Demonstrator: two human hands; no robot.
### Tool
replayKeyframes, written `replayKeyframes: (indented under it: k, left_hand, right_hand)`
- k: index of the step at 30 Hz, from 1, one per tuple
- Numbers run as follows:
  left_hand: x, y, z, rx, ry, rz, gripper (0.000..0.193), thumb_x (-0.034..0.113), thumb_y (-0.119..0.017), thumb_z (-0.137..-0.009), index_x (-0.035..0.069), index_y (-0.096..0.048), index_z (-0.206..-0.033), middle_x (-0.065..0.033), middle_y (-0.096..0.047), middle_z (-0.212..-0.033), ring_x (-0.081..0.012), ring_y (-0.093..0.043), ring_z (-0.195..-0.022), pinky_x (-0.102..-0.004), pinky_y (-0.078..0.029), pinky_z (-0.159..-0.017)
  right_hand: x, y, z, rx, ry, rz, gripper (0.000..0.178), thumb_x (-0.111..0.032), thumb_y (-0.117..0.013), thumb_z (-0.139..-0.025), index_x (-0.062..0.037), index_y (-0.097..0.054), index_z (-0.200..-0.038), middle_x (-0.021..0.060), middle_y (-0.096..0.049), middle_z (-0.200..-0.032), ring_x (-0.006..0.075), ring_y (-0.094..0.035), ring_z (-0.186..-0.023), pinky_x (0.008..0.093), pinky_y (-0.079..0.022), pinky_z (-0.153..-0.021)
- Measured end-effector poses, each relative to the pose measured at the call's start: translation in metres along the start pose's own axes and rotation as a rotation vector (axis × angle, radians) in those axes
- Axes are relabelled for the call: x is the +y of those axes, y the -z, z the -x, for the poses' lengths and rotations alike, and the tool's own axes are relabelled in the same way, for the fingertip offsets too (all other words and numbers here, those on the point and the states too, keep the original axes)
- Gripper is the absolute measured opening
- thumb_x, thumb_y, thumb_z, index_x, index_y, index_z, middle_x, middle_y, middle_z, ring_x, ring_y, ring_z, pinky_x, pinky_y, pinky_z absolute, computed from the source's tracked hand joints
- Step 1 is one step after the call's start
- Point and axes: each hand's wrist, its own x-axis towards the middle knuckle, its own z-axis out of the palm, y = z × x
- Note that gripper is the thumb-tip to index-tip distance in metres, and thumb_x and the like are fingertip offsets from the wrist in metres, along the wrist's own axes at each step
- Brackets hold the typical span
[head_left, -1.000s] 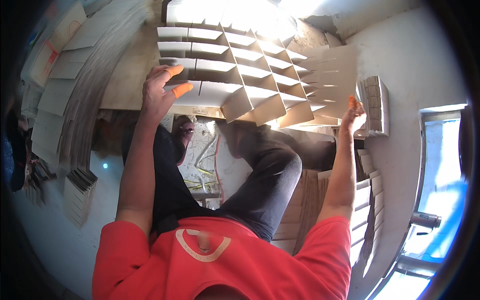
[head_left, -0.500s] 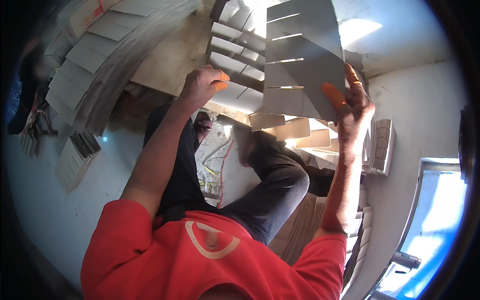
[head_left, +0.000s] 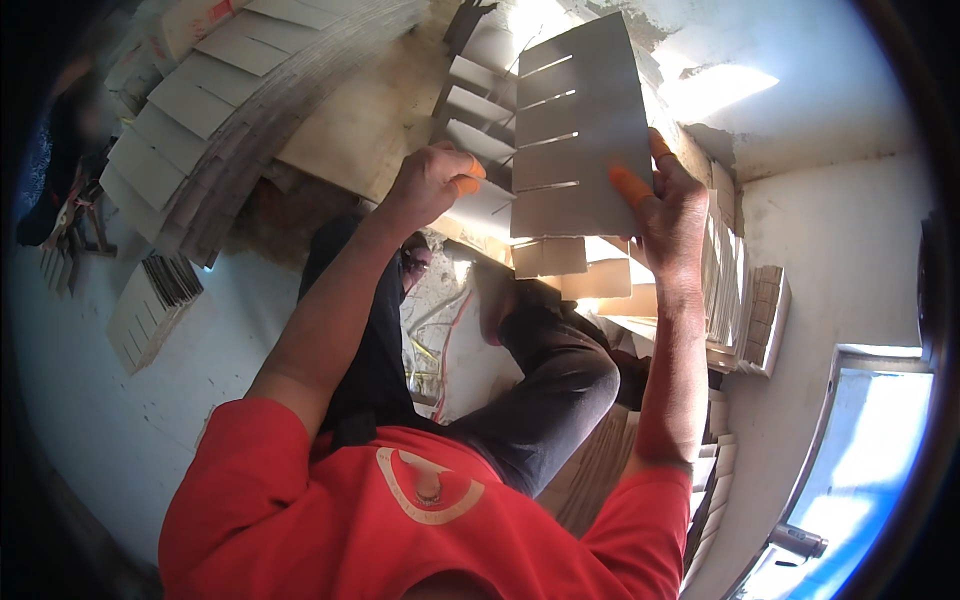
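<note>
My right hand (head_left: 675,218), with orange finger covers on its thumb and a finger, grips the right edge of a grey cardboard sheet (head_left: 605,135). Several parallel slots run in from the sheet's left side. Just left of it stands a partly covered cardboard divider grid (head_left: 482,140) of crossed strips. At the grid's near left corner is my left hand (head_left: 428,188), its orange-tipped thumb and finger pinched together on the edge of a strip. The sheet hides the grid's right part, so I cannot tell whether the two touch.
Overlapping slotted cardboard sheets (head_left: 195,120) form a long stack at the far left, beside a wooden board (head_left: 345,140). A small slotted bundle (head_left: 150,310) lies at left. More cardboard stacks (head_left: 725,280) stand right, near a wall (head_left: 830,230). Below are my legs (head_left: 540,390).
My right hand has carried the slotted sheet leftward, closer to the divider grid, and the sheet is turned slightly. My left hand appears a little farther right, still pinched; the whole view has shifted somewhat.
</note>
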Motion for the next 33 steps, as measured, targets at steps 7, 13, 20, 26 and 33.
replayKeyframes:
  k: [7,13,20,26,33]
  left_hand:
    - [0.001,0.001,-0.001,-0.016,0.033,0.011,0.015,0.006,-0.070,-0.069,0.003,-0.067,-0.084,-0.0141,-0.061,-0.076,-0.0283,-0.061,-0.072,-0.0366,-0.048,-0.065]
    - [0.001,0.003,-0.002,-0.026,0.007,-0.004,0.017,0.003,-0.070,-0.072,0.002,-0.068,-0.088,-0.0130,-0.063,-0.081,-0.0247,-0.061,-0.072,-0.0338,-0.048,-0.064]
    - [0.011,0.003,-0.005,-0.073,0.085,-0.073,0.017,0.003,-0.071,-0.073,0.003,-0.068,-0.090,-0.0122,-0.064,-0.085,-0.0231,-0.062,-0.071,-0.0318,-0.049,-0.066]
    - [0.006,0.002,-0.003,0.010,-0.119,-0.236,0.041,0.011,-0.073,-0.069,0.005,-0.063,-0.108,-0.0121,-0.063,-0.098,-0.0279,-0.057,-0.098,-0.0362,-0.048,-0.079]
    - [0.027,-0.011,-0.022,-0.115,-0.400,-0.567,0.070,0.016,-0.072,-0.072,0.010,-0.042,-0.135,-0.0063,-0.039,-0.142,-0.0292,-0.031,-0.133,-0.0499,-0.028,-0.106]
  right_hand:
    - [-0.012,-0.012,-0.013,-0.189,-0.035,0.091,0.040,0.003,-0.057,-0.083,-0.0019,-0.055,-0.123,0.0031,-0.063,-0.072,0.0065,-0.054,-0.052,0.0223,-0.041,-0.041]
    - [-0.009,-0.048,-0.016,-0.260,-0.245,0.048,0.033,-0.002,-0.054,-0.084,-0.0003,-0.055,-0.117,0.0104,-0.063,-0.075,0.0148,-0.057,-0.056,0.0315,-0.044,-0.044]
    - [0.064,-0.083,-0.002,-0.477,0.204,0.504,0.024,-0.017,-0.050,-0.089,0.0016,-0.052,-0.105,0.0190,-0.062,-0.081,0.0227,-0.062,-0.069,0.0394,-0.049,-0.056]
    - [0.073,-0.040,-0.032,-0.073,-0.436,-0.182,0.031,-0.019,-0.050,-0.091,0.0054,-0.056,-0.110,0.0108,-0.067,-0.090,0.0149,-0.058,-0.063,0.0312,-0.046,-0.057]
    - [0.178,0.037,-0.050,-0.016,-0.259,0.958,0.082,-0.065,-0.047,-0.084,0.0034,-0.043,-0.129,0.0215,-0.056,-0.121,0.0328,-0.052,-0.115,0.0401,-0.043,-0.092]
